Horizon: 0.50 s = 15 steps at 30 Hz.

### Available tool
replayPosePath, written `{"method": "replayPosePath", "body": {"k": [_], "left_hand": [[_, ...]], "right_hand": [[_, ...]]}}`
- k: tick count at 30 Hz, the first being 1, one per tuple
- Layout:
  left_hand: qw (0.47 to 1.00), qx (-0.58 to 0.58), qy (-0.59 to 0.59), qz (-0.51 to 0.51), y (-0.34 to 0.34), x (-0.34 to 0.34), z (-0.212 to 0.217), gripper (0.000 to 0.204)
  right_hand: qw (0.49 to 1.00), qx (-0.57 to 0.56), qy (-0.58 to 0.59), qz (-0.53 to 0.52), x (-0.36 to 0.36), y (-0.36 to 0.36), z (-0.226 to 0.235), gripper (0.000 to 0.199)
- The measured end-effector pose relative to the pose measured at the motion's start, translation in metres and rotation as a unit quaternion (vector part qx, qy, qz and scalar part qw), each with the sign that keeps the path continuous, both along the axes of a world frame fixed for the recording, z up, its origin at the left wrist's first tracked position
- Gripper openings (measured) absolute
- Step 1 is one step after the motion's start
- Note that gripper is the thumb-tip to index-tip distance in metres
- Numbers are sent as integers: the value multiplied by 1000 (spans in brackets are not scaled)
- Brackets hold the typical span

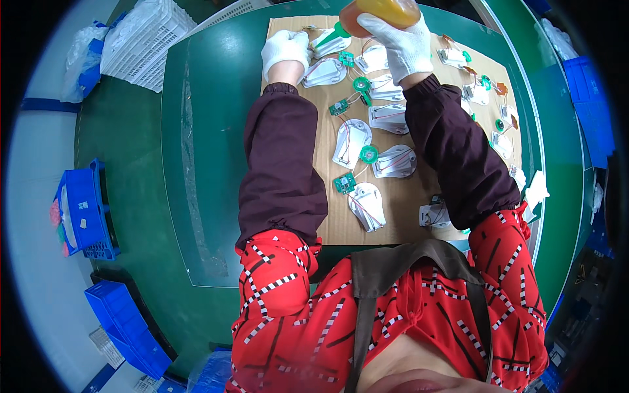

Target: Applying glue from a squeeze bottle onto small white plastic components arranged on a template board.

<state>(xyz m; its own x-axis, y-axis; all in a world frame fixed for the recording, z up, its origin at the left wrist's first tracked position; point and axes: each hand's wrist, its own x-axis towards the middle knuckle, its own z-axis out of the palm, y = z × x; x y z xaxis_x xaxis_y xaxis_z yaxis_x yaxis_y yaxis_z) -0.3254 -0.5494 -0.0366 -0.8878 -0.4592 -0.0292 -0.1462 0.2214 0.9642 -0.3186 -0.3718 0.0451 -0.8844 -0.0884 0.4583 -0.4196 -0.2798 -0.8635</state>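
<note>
Both hands wear white gloves: the right hand (401, 44) is wrapped around an amber squeeze bottle (383, 12) whose green nozzle (339, 29) points down at a white plastic shell (329, 44) at the far end of the cardboard sheet (401, 203), while the left hand (284, 50) presses its curled fingers down on that same shell. About fifteen such white shells lie on the cardboard on the green worktop (209, 144), wired to at least three small green circuit boards (344, 183) and several round green discs (368, 154). A white crate (145, 40) stands at the far left of the worktop, and two blue bins (88, 211) sit on the floor to the left.
</note>
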Motion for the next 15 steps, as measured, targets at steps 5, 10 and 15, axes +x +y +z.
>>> {"method": "replayPosePath", "body": {"k": [5, 10, 15], "left_hand": [[1000, -9, 12, 8, 3, 0, 2, 20], [1000, -3, 8, 10, 0, -1, -2, 19], [998, -18, -48, 27, -2, -5, -7, 28]], "right_hand": [[1000, 3, -2, 15, -4, -1, -3, 57], [1000, 3, 13, 17, 4, -6, 3, 58], [999, 16, 15, 28, 15, -6, 10, 60]]}}
